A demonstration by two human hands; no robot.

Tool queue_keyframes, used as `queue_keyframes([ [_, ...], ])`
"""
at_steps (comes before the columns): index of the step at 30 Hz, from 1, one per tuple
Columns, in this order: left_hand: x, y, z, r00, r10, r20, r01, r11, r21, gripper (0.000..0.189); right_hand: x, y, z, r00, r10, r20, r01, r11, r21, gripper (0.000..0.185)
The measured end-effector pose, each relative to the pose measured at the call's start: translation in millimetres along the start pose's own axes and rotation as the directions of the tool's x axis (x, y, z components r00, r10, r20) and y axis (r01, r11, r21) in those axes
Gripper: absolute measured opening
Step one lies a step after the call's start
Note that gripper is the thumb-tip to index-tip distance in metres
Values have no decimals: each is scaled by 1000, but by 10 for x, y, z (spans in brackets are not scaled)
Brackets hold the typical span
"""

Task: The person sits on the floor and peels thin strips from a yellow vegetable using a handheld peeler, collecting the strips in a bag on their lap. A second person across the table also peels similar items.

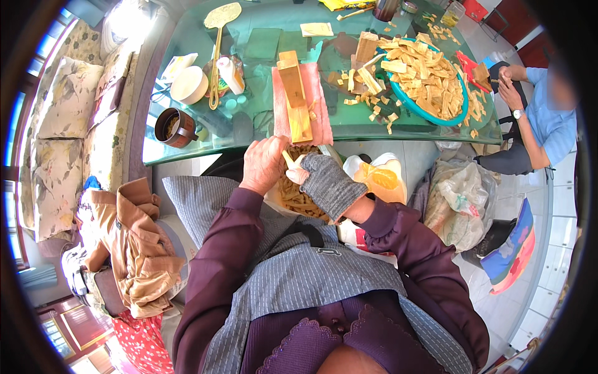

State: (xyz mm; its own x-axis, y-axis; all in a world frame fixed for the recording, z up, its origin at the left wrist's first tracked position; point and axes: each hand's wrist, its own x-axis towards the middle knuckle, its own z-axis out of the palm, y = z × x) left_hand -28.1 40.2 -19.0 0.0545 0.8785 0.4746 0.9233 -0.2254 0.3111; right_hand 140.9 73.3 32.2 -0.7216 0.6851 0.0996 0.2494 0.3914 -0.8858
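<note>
Between my hands, over a container of yellowish-brown pieces [299, 198], is a small pale yellow piece [288, 159]. My bare left hand [264, 163] pinches its upper end. My right hand [322, 182], in a grey knitted fingerless glove, has its thumb and fingers on the lower end. Just beyond, a wooden block tool [293, 89] lies on a pink towel [324, 119] at the edge of the glass-topped table [210, 150]. To its right, a teal basket [460, 117] is heaped with flat yellow pieces [423, 77].
A metal mug [175, 128], a white bowl [189, 85], a bottle [230, 75] and a fly swatter [216, 53] are on the table's left. Loose pieces [373, 105] lie beside the basket. A person [542, 107] sits at the right, hands near a wooden block. Plastic bags [467, 201] stand below.
</note>
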Motion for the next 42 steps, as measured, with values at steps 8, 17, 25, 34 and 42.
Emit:
queue_keyframes([
  [8, 214, -88, 116, 786, -358, 504, 551, 37, -834, 15, 399, 486, -241, 959, 260, -112, -234, 951, 201, 41],
  [17, 424, -128, 70, 714, -497, 493, 613, 104, -783, 16, 654, 761, -316, 962, 61, -266, -92, 990, -107, 38],
  [25, 461, -346, 416, 774, -537, 336, 624, 552, -553, 16, 884, 1253, -140, 970, 153, -187, -225, 850, -476, 39],
  [34, -77, 116, 43, 839, -392, 377, 544, 601, -586, 29, 399, 567, -152, 959, -112, -258, -6, 909, -418, 24],
  [42, -250, 306, 70, 813, 80, 576, 365, -841, -399, 25, -126, 234, 234, 995, -53, -81, 75, 955, 287, 23],
])
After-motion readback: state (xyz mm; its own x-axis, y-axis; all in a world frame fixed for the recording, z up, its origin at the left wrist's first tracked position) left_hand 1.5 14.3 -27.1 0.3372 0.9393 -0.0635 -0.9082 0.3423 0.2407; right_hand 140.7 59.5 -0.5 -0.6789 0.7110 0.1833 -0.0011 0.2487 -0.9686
